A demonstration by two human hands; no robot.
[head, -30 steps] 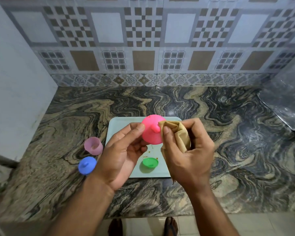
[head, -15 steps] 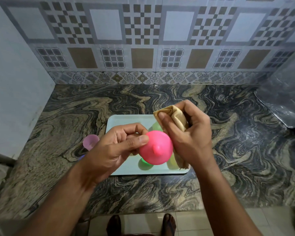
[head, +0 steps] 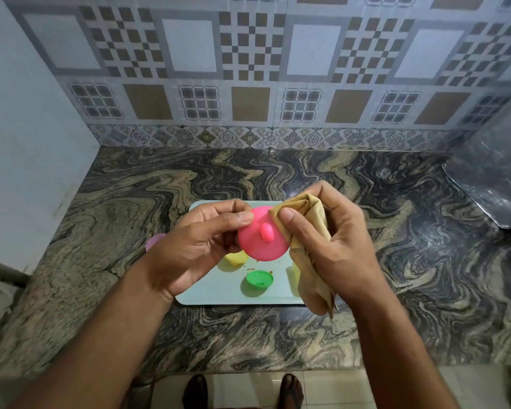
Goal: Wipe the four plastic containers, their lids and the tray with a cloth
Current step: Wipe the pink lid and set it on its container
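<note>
Since half second ago I see pink lid (head: 261, 242) turned flatter to camera, knob facing me, raised higher over tray (head: 213, 293). Left hand (head: 195, 246) pinches lid's left edge between thumb and curled fingers. Right hand (head: 334, 246) grips bunched cloth (head: 307, 231), thumb pressing it onto lid's upper right edge. Green lid (head: 259, 279) now uncovered on tray; yellow container (head: 236, 257) partly hidden under pink lid. Purple container (head: 153, 242) on counter (head: 396, 261) (mostly behind left hand).

two hands (head: 195, 246), two lids (head: 260, 240), two containers (head: 236, 257), one cloth (head: 310, 231), one tray (head: 219, 293)
</note>
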